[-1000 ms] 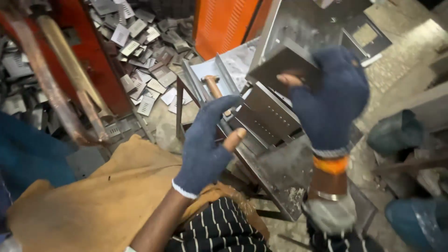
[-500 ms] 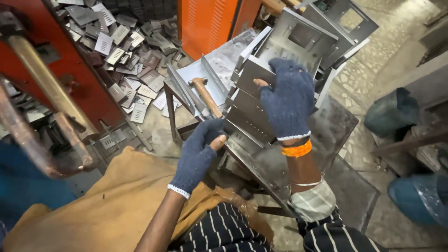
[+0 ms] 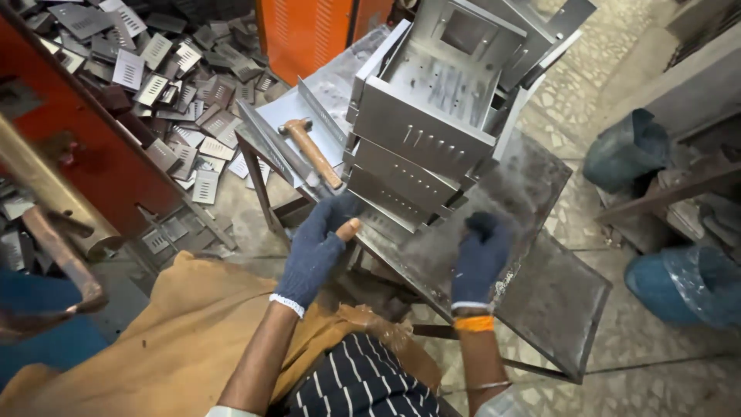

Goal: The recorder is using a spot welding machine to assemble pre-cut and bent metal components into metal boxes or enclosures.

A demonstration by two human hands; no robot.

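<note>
So both your hands are in blue knit gloves. Your left hand (image 3: 318,249) has its fingers loosely curled with a bare fingertip poking out of a hole, resting at the butt end of the wooden-handled hammer (image 3: 311,149) and against the front edge of the lowest bent panel. Your right hand (image 3: 482,255) is closed into a loose fist with the knuckles down on the bare steel table top (image 3: 540,286); it isn't gripping anything I can see. The stack of grey slotted sheet-metal panels (image 3: 421,139) leans on that table just beyond both hands, with the hammer lying on a flat sheet to its left. An orange cabinet (image 3: 305,31) stands behind, a pile of small vented plates (image 3: 166,69) litters the floor on the left, and blue plastic-wrapped bundles (image 3: 683,282) sit on the patterned stone floor to the right.
</note>
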